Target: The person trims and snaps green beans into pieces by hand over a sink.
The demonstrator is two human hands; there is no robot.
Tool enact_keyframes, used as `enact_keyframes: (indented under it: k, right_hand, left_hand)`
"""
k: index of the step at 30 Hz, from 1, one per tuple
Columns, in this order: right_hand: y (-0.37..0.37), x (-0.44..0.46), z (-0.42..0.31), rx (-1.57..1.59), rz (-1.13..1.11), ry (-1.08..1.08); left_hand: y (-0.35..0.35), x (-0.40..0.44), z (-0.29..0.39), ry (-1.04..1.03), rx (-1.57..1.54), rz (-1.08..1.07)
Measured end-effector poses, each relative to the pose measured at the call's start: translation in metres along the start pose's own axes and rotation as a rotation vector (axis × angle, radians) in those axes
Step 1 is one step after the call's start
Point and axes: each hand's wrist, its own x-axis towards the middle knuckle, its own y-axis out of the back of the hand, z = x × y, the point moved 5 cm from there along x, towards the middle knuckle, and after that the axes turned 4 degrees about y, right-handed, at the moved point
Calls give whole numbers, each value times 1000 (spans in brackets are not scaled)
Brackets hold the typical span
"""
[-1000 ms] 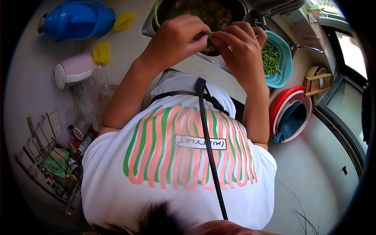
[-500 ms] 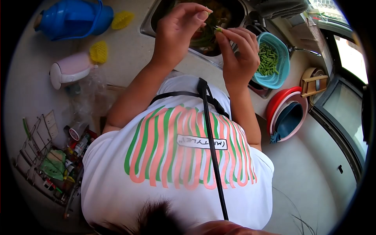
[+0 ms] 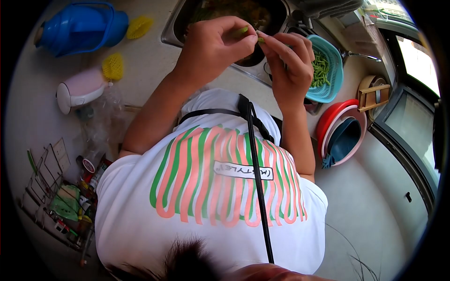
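Observation:
Over the edge of the sink (image 3: 169, 29), my left hand (image 3: 213, 47) is closed, its fingers curled round a green bean (image 3: 241, 31) whose end shows between them. Close beside it, my right hand (image 3: 291, 61) is pinched at the fingertips on a small green bean end (image 3: 260, 40). The fingertips of both hands nearly touch. To the right of my right hand stands a light blue plastic colander (image 3: 333, 70) with many short green bean pieces (image 3: 320, 69) in it. Inside the sink, greenish and brownish scraps are partly hidden by my hands.
On the counter at left are a blue thermos flask (image 3: 82, 28), yellow scrubbers (image 3: 112, 66) and a pink-and-white appliance (image 3: 82, 89). Red and pink basins (image 3: 323, 126) lean at right by the window (image 3: 408, 126). A wire rack (image 3: 42, 187) with bottles stands lower left.
My hands have come closer together and slightly lower. My left hand has turned inward, and a green bean now shows in its fingers. The view has shifted a little.

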Motion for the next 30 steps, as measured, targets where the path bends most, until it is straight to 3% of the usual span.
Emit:
enact_keyframes:
  k: [7, 11, 14, 17, 21, 23, 24, 27, 29, 30]
  right_hand:
    - [2, 6, -7, -127, -45, 38]
    - [0, 4, -10, -143, 7, 2]
    - [2, -12, 9, 278, 314, -352]
    - [16, -18, 24, 627, 466, -691]
    - [63, -42, 59, 215, 623, -738]
    - [88, -51, 73, -181, 515, -681]
    - [94, -60, 78, -138, 614, -705]
    - [102, -68, 78, -225, 637, -690]
    - [81, -54, 66, 1, 494, -712]
    - [67, -47, 62, 110, 384, -635]
  left_hand:
    - [-5, 2, 1, -195, 217, 58]
    - [-9, 3, -6, -138, 172, 36]
    - [-12, 6, -28, -17, 113, 29]
    - [-9, 7, -50, 102, 15, -7]
    - [-4, 11, -54, 121, -114, -80]
    - [-6, 13, -49, 33, -184, -83]
    - [-7, 13, -46, -8, -131, -97]
    - [-10, 16, -37, -140, 70, -151]
    - [-9, 18, -28, -242, 263, -200]
    - [-11, 19, -25, -170, 294, -228]
